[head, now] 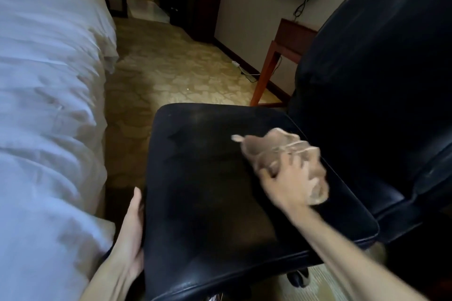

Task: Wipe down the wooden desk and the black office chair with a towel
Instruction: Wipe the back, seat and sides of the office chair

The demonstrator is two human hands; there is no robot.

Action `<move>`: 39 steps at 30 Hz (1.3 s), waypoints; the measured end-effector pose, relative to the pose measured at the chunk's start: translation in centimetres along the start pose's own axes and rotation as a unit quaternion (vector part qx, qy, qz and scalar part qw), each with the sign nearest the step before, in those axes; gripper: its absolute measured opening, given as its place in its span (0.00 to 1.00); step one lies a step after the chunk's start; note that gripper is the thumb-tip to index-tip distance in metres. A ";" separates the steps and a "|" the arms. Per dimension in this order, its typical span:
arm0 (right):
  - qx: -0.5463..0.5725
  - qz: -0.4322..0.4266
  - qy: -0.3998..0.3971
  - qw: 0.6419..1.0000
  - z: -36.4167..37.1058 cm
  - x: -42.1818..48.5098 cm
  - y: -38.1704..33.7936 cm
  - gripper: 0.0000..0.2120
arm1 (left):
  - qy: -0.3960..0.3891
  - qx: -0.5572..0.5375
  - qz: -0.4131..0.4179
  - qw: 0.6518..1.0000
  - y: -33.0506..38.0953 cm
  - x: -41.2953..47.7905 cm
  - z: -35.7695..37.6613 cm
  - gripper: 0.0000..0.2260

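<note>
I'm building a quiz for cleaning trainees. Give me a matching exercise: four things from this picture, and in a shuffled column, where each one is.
Things:
1. towel
2. left hand
3. bed
4. wooden desk

Places:
A. beyond the black office chair
B. bunched in the right hand, on the seat
C. against the seat's left edge
D. left of the chair

Pairs: 1-B, 2-C, 3-D, 4-A

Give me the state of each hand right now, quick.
Left hand: against the left edge of the black office chair seat; fingers hidden, grip cannot be told.
Right hand: grips the beige towel on the seat.
</note>
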State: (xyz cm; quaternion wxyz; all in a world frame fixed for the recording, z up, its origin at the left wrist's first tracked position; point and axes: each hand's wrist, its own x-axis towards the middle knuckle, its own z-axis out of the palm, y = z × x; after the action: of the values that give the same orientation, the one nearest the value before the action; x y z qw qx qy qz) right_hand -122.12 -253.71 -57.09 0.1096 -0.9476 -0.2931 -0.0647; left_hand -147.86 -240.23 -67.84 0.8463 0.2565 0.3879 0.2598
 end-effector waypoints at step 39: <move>0.107 -0.164 -0.022 0.980 0.8 10.2 1.3 0.21 | -0.083 -0.050 0.017 0.995 0.3 0.0 0.3 0.39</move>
State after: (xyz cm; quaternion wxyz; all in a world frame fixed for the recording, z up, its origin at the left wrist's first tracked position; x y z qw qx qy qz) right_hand -112.96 -249.03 -56.23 0.1918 -0.8705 -0.4523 -0.0287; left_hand -147.66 -240.03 -67.45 0.8827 0.2411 0.2985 0.2712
